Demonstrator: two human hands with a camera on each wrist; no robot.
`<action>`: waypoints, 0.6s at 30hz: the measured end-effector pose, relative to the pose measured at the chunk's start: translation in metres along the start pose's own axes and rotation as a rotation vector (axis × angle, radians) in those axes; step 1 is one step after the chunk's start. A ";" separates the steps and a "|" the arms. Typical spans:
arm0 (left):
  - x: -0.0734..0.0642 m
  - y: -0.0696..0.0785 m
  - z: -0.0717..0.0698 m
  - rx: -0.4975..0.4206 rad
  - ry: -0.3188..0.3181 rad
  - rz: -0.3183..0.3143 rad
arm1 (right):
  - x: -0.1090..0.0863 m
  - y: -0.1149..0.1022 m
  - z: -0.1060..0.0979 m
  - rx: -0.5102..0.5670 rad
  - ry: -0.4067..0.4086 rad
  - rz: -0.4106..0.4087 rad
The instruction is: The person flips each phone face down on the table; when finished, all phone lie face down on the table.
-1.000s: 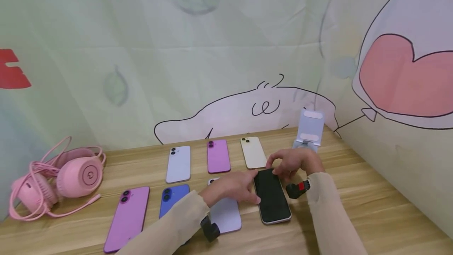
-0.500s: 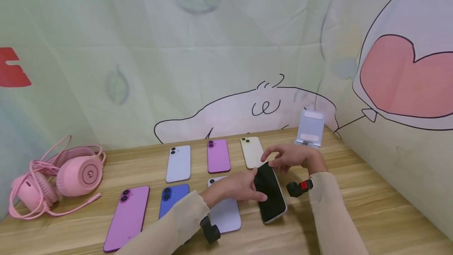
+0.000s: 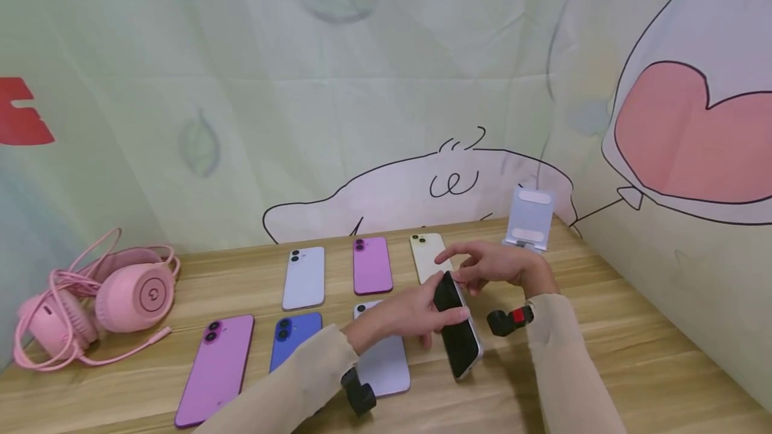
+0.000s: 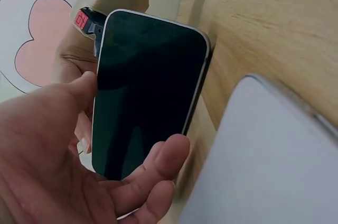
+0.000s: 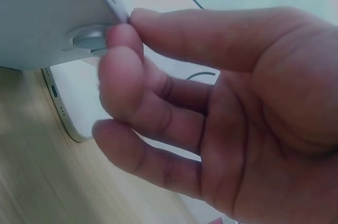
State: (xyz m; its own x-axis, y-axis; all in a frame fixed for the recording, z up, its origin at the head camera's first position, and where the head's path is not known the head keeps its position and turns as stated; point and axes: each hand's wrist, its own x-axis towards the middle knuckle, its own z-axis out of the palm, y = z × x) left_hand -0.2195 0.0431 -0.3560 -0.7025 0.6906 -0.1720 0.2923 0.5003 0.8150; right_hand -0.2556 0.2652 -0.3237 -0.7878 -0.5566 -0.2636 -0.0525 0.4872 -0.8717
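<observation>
A smartphone [image 3: 460,343] with a black screen and pale frame stands tilted on the table, its right long edge raised. My right hand [image 3: 497,265] pinches its top corner between thumb and index finger; the other fingers curl loosely. In the right wrist view, the phone's pale back [image 5: 37,12] shows a camera bump. My left hand [image 3: 410,310] holds the phone from the left, thumb at the raised edge. The left wrist view shows the dark screen [image 4: 148,76] between thumb and fingers. A pale lavender phone [image 3: 382,367] lies partly under the left wrist.
Several phones lie face down: a cream one [image 3: 425,253] just behind the hands, pink [image 3: 372,270], white [image 3: 304,280], blue [image 3: 295,335] and large purple [image 3: 216,370]. A pale blue phone stand [image 3: 529,216] is at back right. Pink headphones [image 3: 129,300] with coiled cable sit far left.
The phone lay flat, screen up; its right edge has risen and it now tilts steeply leftward. The left thumb has moved right across it, while the right hand has shifted slightly up and left.
</observation>
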 end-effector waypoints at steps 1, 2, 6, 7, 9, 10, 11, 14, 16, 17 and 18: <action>0.000 0.001 0.000 0.004 0.005 -0.008 | 0.000 0.000 0.000 0.007 -0.002 -0.001; -0.001 0.001 -0.001 0.011 0.010 -0.015 | 0.001 -0.001 0.000 0.013 -0.006 -0.004; -0.001 0.003 -0.004 0.003 0.017 -0.027 | 0.004 -0.001 0.002 0.047 -0.046 -0.035; -0.001 0.004 -0.004 0.001 0.016 -0.028 | 0.004 -0.002 0.002 0.055 -0.058 -0.043; -0.001 0.005 -0.006 -0.020 0.004 -0.025 | 0.005 -0.001 0.003 0.070 -0.079 -0.061; -0.002 0.005 -0.007 -0.031 -0.002 -0.025 | 0.005 -0.001 0.004 0.074 -0.086 -0.068; -0.002 0.005 -0.008 -0.037 -0.004 -0.027 | 0.005 -0.001 0.004 0.078 -0.090 -0.072; -0.004 0.008 -0.010 -0.034 -0.009 -0.032 | 0.005 -0.001 0.006 0.083 -0.098 -0.072; -0.006 0.010 -0.012 0.004 0.001 -0.041 | 0.005 -0.001 0.008 0.086 -0.102 -0.059; -0.007 0.012 -0.012 0.030 0.005 -0.043 | 0.005 -0.001 0.008 0.086 -0.103 -0.051; -0.009 0.013 -0.013 0.055 0.006 -0.046 | 0.006 0.000 0.009 0.082 -0.107 -0.044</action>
State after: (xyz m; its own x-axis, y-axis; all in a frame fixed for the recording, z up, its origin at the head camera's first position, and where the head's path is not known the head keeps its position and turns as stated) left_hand -0.2180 0.0367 -0.3364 -0.7200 0.6632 -0.2046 0.2951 0.5594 0.7746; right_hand -0.2548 0.2557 -0.3285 -0.7157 -0.6468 -0.2636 -0.0316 0.4069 -0.9129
